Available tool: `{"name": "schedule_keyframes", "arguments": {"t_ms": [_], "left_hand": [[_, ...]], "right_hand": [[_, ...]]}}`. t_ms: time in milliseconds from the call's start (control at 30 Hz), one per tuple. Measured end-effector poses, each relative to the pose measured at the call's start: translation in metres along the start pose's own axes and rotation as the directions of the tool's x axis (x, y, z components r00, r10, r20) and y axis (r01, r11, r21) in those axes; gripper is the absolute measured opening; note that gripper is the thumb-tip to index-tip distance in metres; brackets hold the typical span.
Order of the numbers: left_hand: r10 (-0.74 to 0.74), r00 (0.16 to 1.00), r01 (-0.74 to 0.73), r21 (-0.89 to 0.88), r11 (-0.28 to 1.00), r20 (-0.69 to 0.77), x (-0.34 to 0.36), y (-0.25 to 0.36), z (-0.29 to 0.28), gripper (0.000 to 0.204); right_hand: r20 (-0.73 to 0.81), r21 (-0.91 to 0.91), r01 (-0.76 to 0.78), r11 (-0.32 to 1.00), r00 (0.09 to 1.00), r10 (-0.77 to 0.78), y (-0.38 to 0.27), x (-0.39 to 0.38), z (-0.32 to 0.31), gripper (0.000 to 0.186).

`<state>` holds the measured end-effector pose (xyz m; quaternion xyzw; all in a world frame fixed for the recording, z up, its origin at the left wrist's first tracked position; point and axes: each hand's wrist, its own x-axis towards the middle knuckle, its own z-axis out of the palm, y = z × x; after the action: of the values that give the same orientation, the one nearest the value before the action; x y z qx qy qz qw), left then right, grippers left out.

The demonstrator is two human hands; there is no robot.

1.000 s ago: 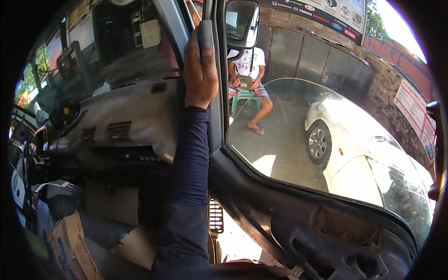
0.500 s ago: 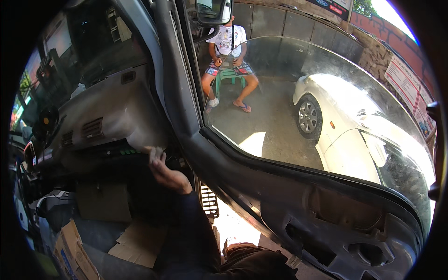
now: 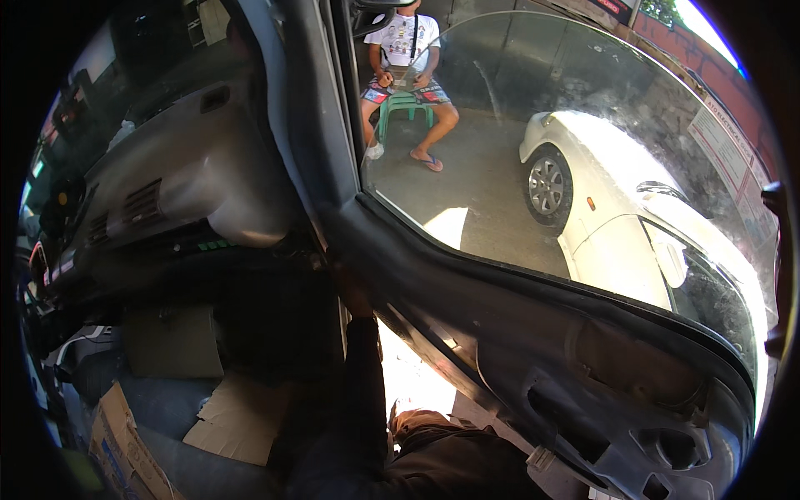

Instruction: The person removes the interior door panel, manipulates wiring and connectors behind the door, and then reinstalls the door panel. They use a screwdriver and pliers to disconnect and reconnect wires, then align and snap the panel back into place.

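My left arm, in a dark sleeve, rises from the lower edge toward the gap between the dashboard (image 3: pixel 179 183) and the open vehicle door (image 3: pixel 517 333). At its end my left hand (image 3: pixel 356 296) lies in deep shadow beside the door's front edge. Its fingers are hidden, so I cannot make out what they touch or hold. My right hand does not show. Below the hand, bright light comes through the door gap, with a brown trouser leg (image 3: pixel 450 446) at its lower end.
Torn cardboard (image 3: pixel 237 417) and a cardboard box (image 3: pixel 125 442) lie at lower left. Through the door window (image 3: pixel 492 175) I see a person (image 3: pixel 404 58) seated on a green stool (image 3: pixel 400 108) and a white car (image 3: pixel 608 208). A door pocket (image 3: pixel 575 425) is at lower right.
My left hand has moved right and slightly down, from the dashboard's lower right corner into the shadow by the door's edge. The whole view has shifted slightly.
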<state>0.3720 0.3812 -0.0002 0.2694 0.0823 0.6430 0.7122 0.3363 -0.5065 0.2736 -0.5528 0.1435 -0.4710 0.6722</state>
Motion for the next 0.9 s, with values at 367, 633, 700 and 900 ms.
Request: {"name": "schedule_keyframes", "arguments": {"t_ms": [367,633,700,900], "left_hand": [[-0.423,0.843,0.528,0.365,0.766,-0.333,-0.126,-0.030,-0.076,0.041],[-0.520,0.803,0.584,0.553,0.594,-0.291,-0.169,-0.057,-0.031,0.040],[-0.545,0.793,0.589,0.577,0.566,-0.274,-0.182,-0.062,-0.022,0.040],[-0.612,0.775,0.521,0.707,0.479,-0.156,-0.210,-0.081,0.000,0.039]], "right_hand": [[-0.048,0.176,-0.059,0.983,0.996,0.069,0.020,0.032,-0.064,0.066],[-0.042,0.306,-0.119,0.944,0.990,0.138,0.037,0.040,-0.057,0.064],[0.026,0.404,-0.169,0.899,0.985,0.173,0.038,0.042,-0.048,0.060],[0.239,0.504,-0.245,0.829,0.961,0.139,0.031,0.010,-0.009,0.066]]}}
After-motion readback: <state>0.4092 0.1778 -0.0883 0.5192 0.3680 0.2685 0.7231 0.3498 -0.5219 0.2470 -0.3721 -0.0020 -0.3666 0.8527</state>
